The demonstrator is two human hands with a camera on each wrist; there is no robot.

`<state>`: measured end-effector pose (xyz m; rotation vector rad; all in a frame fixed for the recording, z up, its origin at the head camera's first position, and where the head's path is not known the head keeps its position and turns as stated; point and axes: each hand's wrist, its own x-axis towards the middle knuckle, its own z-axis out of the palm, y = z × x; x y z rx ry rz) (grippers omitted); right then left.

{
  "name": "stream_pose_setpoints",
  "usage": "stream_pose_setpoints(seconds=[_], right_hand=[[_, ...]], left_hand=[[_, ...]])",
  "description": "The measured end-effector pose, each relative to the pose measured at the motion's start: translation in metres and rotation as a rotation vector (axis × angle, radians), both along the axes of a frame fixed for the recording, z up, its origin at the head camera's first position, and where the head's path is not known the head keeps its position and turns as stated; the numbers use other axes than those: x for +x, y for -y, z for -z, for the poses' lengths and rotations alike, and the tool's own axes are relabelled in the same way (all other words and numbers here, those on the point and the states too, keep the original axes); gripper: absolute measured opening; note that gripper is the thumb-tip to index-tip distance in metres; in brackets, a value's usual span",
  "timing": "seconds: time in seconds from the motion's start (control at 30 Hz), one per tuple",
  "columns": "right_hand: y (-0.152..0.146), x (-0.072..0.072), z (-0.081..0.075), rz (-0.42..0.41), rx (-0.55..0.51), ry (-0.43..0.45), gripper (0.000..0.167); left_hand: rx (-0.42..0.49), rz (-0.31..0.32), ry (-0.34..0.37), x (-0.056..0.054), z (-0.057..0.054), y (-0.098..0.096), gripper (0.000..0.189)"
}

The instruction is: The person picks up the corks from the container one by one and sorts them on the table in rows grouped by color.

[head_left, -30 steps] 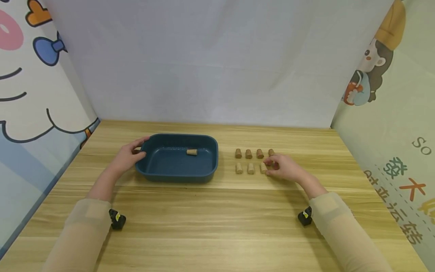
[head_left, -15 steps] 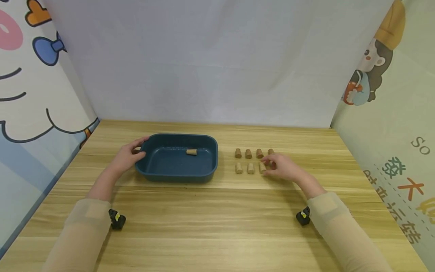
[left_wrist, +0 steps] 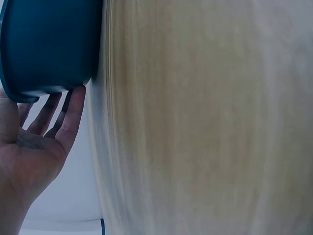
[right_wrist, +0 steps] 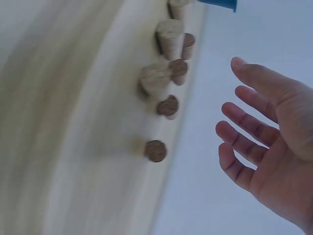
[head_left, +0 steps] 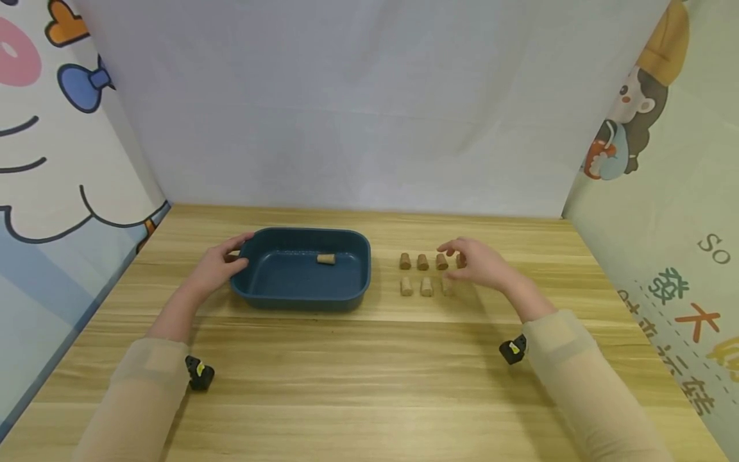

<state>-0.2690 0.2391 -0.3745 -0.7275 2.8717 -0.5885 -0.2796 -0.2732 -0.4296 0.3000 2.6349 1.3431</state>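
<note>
A dark blue rectangular basin (head_left: 300, 299) stands on the table with a cork (head_left: 326, 259) lying on its side inside. My left hand (head_left: 215, 269) holds its left rim, thumb over the edge and fingers against the outer wall (left_wrist: 54, 49). To the right of the basin, several brown corks (head_left: 423, 262) stand in a back row. Three pale corks (head_left: 426, 287) form the front row. My right hand (head_left: 479, 262) hovers over the right end of the rows, partly covering the last brown cork (head_left: 460, 261). In the right wrist view its relaxed fingers (right_wrist: 244, 137) hold nothing.
The wooden tabletop (head_left: 346, 385) reaches back to a white cloth backdrop (head_left: 346, 115). Printed cloths hang on the left (head_left: 52, 160) and right (head_left: 664, 224). A small black camera sits at each wrist.
My right hand has lifted up and back from the rightmost pale cork, and its fingers have spread. That cork stays standing in the front row. My left hand has not moved.
</note>
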Motion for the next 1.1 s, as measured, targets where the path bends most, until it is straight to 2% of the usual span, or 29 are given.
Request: stream_pose_setpoints(seconds=[0.23, 0.43, 0.63, 0.9, 1.1], right_hand=[[0.02, -0.003, -0.024, -0.03, -0.016, -0.04, 0.046], [0.04, -0.003, -0.038, -0.036, -0.039, -0.038, 0.048], [0.058, -0.004, -0.042, -0.075, -0.066, -0.09, 0.046], [0.084, -0.007, -0.046, -0.111, -0.186, -0.123, 0.046], [0.103, -0.011, -0.037, -0.135, -0.255, -0.17, 0.044]], left_hand=[[-0.004, 0.0, -0.001, 0.001, -0.001, -0.001, 0.058], [0.004, -0.001, -0.003, 0.0, 0.0, 0.0, 0.058], [0.003, -0.005, -0.007, 0.0, 0.001, 0.0, 0.058], [0.005, -0.002, -0.013, 0.001, 0.001, -0.001, 0.057], [0.011, 0.005, -0.012, 0.001, 0.002, -0.001, 0.058]])
